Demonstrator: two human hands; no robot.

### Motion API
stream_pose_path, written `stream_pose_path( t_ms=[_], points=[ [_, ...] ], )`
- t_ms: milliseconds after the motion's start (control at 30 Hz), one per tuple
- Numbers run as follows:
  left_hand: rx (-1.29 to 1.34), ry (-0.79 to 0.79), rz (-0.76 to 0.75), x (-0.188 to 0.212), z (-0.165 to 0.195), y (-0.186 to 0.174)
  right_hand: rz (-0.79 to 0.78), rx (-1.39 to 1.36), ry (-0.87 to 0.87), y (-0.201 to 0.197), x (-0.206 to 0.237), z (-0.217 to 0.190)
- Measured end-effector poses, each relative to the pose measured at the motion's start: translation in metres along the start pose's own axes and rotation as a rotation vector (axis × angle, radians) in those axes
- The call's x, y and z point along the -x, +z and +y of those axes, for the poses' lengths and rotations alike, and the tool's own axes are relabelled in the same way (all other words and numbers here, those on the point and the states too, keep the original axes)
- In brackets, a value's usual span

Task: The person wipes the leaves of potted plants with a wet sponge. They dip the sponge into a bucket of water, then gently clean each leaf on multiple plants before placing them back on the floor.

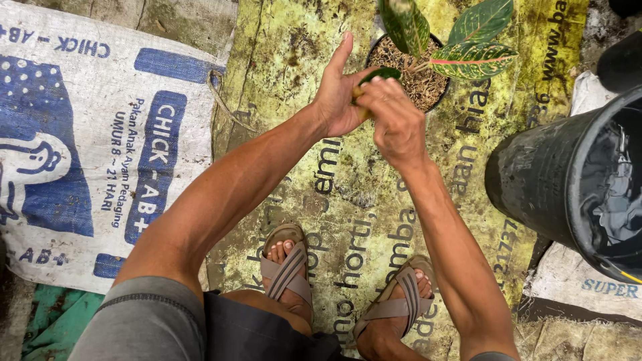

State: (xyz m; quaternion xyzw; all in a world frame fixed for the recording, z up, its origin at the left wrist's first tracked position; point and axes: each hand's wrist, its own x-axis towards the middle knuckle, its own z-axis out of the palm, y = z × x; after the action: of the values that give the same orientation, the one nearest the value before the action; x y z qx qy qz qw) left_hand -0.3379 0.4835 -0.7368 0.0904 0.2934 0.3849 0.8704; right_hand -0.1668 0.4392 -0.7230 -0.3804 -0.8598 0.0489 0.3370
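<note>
Leaf (378,74), dark green, pinched between both hands just in front of the pot (374,48). Left hand (339,93) under and behind it: thumb and lower fingers closed on the leaf's near end, index finger sticking straight up, free. Right hand (394,120) over the top, fingers curled down on the leaf and covering most of it; only a short green arc shows between the two hands. Whether the leaf is attached to the plant cannot be told; the hands hide its base.

Pot black, round, filled with coarse brown husk-like medium. One plant (461,37) in it, broad green leaves with pink veins and speckling, leaning to the right over the rim. The hands touch or nearly touch the pot's near edge.

Bucket (535,180) at right, large, black, tilted toward the camera, holding water that shows a pale reflection. Well apart from the hands.

Ground cover: yellow-green printed sheet (301,53), stained, under pot and feet. White and blue woven sack (87,134) spread to the left, overlapping its edge. Both feet in grey strap sandals (289,267) on the sheet.
</note>
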Motion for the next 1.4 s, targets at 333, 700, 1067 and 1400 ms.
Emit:
stream_pose_path(
  t_ms=[333, 700, 1067, 1400],
  points=[
    [-0.074, 0.047, -0.191, 0.000, 0.000, 0.011, 0.138, -0.062, 0.169, -0.003, -0.012, 0.012],
    [-1.221, 0.575, 0.284, -0.003, 0.018, 0.016, 0.500, -0.614, 0.575, -0.036, 0.008, 0.034],
    [-2.470, 0.938, -0.148, 0.004, 0.014, 0.021, 0.416, -1.424, 1.380, 0.001, 0.032, 0.025],
    [-1.625, 0.169, 0.187, 0.004, 0.000, 0.028, 0.572, -1.452, 1.069, 0.034, 0.006, -0.011]
  ],
)
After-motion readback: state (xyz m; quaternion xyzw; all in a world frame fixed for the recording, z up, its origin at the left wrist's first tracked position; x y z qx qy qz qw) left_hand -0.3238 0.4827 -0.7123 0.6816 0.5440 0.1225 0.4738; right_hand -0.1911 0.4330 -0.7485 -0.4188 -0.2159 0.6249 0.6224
